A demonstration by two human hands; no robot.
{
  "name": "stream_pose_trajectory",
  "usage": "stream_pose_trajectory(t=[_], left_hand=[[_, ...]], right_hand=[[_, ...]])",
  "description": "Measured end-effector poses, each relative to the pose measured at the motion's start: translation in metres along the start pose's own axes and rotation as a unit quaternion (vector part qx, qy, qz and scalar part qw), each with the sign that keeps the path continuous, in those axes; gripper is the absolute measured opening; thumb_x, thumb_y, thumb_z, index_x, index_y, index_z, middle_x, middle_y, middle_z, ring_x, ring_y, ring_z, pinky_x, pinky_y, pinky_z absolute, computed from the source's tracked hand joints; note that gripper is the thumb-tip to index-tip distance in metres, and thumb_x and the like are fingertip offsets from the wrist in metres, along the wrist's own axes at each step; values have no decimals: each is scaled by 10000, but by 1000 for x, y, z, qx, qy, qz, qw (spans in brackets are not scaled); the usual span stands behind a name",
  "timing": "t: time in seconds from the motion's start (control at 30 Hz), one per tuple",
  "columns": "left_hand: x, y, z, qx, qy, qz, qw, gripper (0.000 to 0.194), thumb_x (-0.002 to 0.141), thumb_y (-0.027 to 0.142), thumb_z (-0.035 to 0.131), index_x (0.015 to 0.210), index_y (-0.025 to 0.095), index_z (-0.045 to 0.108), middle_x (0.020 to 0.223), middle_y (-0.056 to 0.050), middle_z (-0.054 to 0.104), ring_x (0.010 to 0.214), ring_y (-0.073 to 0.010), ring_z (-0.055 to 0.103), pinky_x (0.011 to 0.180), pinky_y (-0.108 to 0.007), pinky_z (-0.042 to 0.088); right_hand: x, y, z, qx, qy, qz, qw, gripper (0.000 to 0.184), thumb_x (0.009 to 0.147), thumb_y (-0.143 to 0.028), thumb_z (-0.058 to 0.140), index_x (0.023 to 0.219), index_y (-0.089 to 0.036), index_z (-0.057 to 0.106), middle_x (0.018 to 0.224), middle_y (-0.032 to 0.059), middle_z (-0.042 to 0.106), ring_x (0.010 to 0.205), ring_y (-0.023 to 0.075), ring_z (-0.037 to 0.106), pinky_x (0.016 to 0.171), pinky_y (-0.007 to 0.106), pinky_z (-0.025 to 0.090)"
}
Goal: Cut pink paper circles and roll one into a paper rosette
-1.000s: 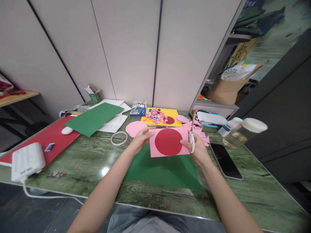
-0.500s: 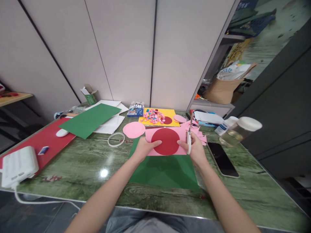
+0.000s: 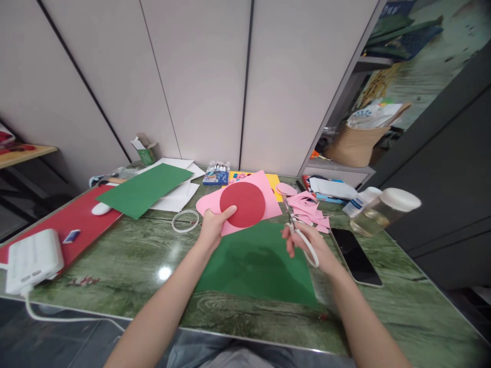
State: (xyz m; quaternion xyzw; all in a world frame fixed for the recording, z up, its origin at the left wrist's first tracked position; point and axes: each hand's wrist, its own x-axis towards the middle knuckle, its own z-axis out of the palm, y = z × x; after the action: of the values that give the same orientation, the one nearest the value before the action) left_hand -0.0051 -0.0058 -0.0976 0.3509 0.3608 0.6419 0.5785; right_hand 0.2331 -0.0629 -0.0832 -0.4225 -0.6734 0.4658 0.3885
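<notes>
My left hand (image 3: 213, 225) pinches a pink sheet of paper (image 3: 271, 200) together with a red paper circle (image 3: 243, 205) that lies against its face. My thumb presses on the circle's lower left. The sheet is tilted, its right side raised. To the right, my right hand (image 3: 309, 244) holds white-handled scissors (image 3: 301, 236), blades pointing up and away, apart from the paper. Beneath both hands a green sheet (image 3: 257, 266) lies on the table. Pink paper scraps (image 3: 309, 207) are heaped just beyond the scissors.
Behind the held paper are a yellow sheet (image 3: 274, 179) and a blue marker box (image 3: 217, 174). A phone (image 3: 356, 255) and a jar with a white lid (image 3: 383, 210) stand at right. At left are a white tape ring (image 3: 185, 221), another green sheet (image 3: 148, 189) and a white power bank (image 3: 35, 261).
My right hand has let go of the paper and moved lower, turning the scissors in its fingers. My left hand has shifted left, tilting the pink sheet and red circle.
</notes>
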Motion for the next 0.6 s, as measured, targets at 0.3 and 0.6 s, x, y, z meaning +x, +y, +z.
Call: stream_pose_trajectory(t=[0.3, 0.6], left_hand=[[-1, -2, 2, -31, -1, -13, 999, 417, 557, 233, 766, 944, 118, 663, 945, -101, 700, 840, -247, 662, 782, -381, 535], [-5, -2, 2, 0, -20, -23, 1000, 443, 544, 233, 770, 950, 95, 658, 952, -121, 695, 836, -249, 660, 783, -385, 528]], right_hand=[[7, 3, 13, 11, -48, 67, 997, 346, 812, -502, 489, 742, -163, 502, 518, -13, 546, 418, 110, 523, 419, 216, 359], [8, 7, 14, 35, -36, 65, 997, 353, 808, -506, 489, 740, -160, 517, 502, -11, 553, 402, 104, 513, 421, 222, 366]])
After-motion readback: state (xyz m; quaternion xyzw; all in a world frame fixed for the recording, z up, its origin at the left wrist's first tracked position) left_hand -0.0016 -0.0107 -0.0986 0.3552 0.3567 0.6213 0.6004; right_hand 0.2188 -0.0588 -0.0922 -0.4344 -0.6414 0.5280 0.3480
